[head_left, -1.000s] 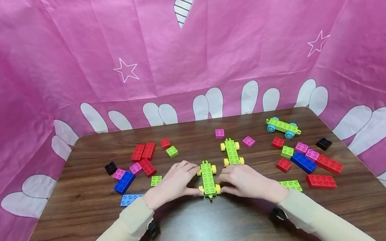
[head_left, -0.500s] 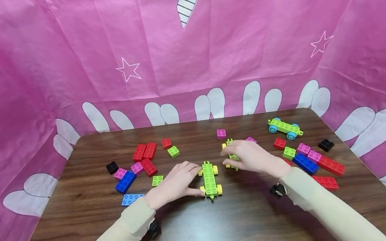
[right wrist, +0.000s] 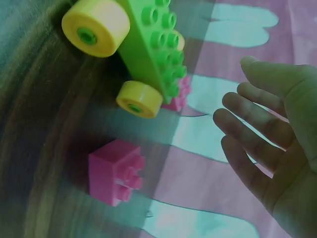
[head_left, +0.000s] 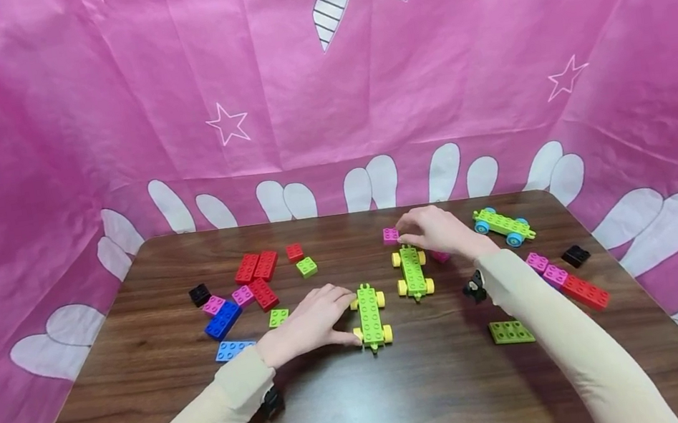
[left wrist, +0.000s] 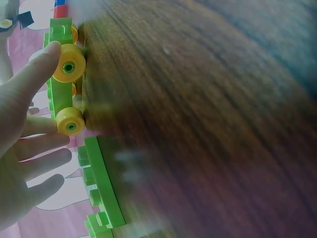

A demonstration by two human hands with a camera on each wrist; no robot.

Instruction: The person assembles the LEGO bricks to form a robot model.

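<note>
While the left hand (head_left: 309, 324) rests its thumb against a yellow wheel (left wrist: 69, 67) of a green car base (head_left: 369, 315), fingers extended and unclenched, we see that toy just below the head view's centre. Above centre, we see the right hand (head_left: 439, 232) grasping nothing, fingers relaxed, near a pink brick (head_left: 391, 236). Just below it stands a second green car base (head_left: 413, 272), toward us; a blue-wheeled car base (head_left: 503, 224) sits upper right.
</note>
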